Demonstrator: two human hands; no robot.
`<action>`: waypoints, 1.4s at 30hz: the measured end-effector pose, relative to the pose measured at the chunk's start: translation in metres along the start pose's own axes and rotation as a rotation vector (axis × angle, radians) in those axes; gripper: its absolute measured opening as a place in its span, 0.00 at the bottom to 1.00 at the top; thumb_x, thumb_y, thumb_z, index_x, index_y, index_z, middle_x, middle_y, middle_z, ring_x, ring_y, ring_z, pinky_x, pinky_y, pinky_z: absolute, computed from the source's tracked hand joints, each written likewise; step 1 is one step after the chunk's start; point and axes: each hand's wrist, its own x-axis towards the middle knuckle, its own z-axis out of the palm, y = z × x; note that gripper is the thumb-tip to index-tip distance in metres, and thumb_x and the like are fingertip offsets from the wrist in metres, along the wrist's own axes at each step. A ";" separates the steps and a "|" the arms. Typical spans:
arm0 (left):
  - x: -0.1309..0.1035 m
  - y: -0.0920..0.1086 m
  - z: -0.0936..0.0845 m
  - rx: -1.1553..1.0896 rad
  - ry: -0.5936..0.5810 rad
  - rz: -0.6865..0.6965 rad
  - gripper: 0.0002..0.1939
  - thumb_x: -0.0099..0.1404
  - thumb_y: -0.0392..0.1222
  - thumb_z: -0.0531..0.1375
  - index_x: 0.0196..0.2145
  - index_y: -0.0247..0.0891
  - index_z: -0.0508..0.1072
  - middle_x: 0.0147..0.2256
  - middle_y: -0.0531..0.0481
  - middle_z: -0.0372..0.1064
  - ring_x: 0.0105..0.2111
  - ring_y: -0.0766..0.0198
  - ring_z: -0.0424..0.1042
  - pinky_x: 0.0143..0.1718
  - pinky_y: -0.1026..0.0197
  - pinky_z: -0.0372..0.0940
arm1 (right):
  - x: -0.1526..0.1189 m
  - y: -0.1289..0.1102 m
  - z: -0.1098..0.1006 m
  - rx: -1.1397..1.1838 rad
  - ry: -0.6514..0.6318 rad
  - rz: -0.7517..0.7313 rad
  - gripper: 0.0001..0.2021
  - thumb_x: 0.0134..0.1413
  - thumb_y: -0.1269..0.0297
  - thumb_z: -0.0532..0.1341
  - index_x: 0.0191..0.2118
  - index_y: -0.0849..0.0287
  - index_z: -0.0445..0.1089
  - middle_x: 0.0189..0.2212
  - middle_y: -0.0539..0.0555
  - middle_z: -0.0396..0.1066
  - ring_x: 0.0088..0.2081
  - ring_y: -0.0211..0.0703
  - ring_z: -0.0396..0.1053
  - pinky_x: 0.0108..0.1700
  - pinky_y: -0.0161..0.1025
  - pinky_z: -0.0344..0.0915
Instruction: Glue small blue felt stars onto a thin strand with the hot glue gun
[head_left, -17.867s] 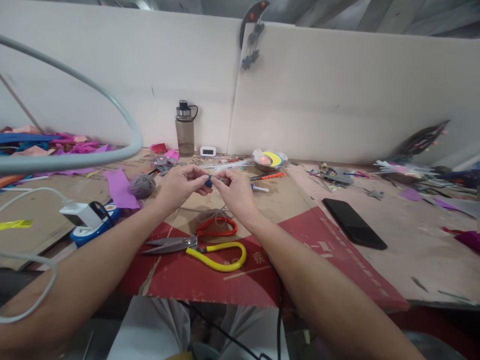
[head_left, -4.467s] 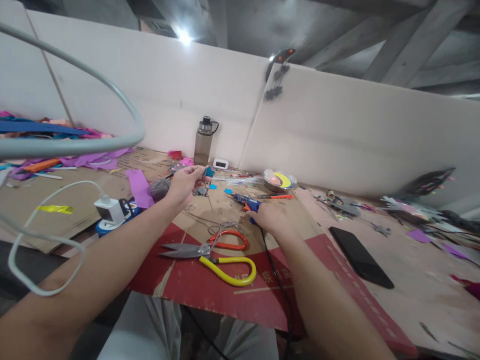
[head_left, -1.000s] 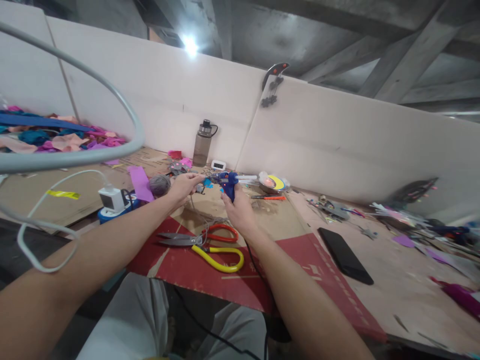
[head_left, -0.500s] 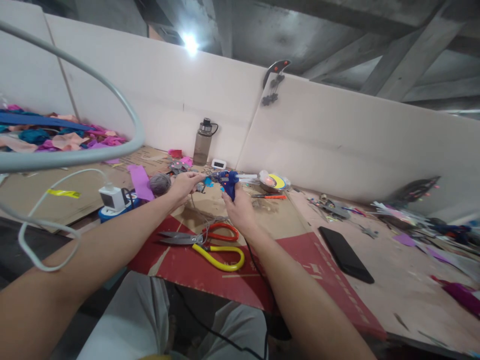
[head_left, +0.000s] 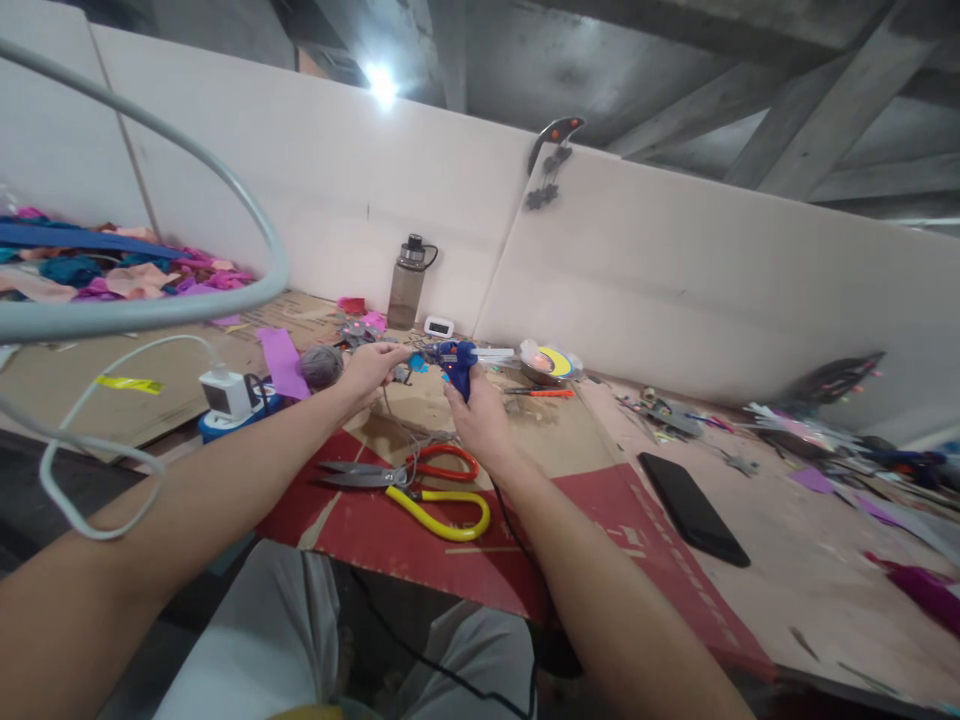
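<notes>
My right hand (head_left: 476, 410) is wrapped round the handle of a blue glue gun (head_left: 455, 360), with a whitish glue stick (head_left: 493, 352) standing out of its rear. The gun's nozzle points left, towards my left hand (head_left: 373, 368). The fingers of that hand are pinched together at the nozzle's tip; what they hold is too small to make out. A small bright blue piece (head_left: 418, 363) shows just beneath the nozzle. Scissors (head_left: 409, 490) with one red and one yellow handle lie below my hands on red and brown cardboard (head_left: 585, 510).
Behind stand a bottle (head_left: 407, 285) and a small white clock (head_left: 439, 327). Grey yarn (head_left: 322, 367) and a charger (head_left: 227, 393) are at left. A phone (head_left: 694, 508) and scattered craft pieces lie right. A grey tube (head_left: 255, 220) arcs across the upper left.
</notes>
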 end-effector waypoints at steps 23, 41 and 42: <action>0.000 0.003 0.001 -0.060 0.002 -0.008 0.10 0.52 0.44 0.65 0.24 0.33 0.73 0.18 0.56 0.61 0.15 0.75 0.50 0.17 0.66 0.41 | 0.000 -0.004 -0.003 0.007 0.015 0.013 0.11 0.56 0.63 0.54 0.44 0.59 0.63 0.34 0.60 0.71 0.36 0.54 0.69 0.40 0.48 0.65; -0.005 0.008 0.003 -0.079 0.022 -0.039 0.10 0.51 0.44 0.66 0.24 0.34 0.72 0.16 0.58 0.58 0.14 0.75 0.50 0.17 0.66 0.40 | 0.001 -0.001 -0.002 0.004 0.005 0.023 0.12 0.56 0.63 0.54 0.45 0.59 0.63 0.36 0.60 0.70 0.39 0.54 0.69 0.43 0.48 0.64; -0.005 0.008 0.002 -0.081 0.024 -0.038 0.10 0.51 0.44 0.66 0.24 0.33 0.73 0.16 0.58 0.58 0.14 0.75 0.50 0.16 0.66 0.40 | 0.001 -0.002 -0.003 -0.001 0.002 0.026 0.12 0.56 0.63 0.54 0.45 0.59 0.63 0.36 0.61 0.70 0.39 0.54 0.69 0.44 0.48 0.64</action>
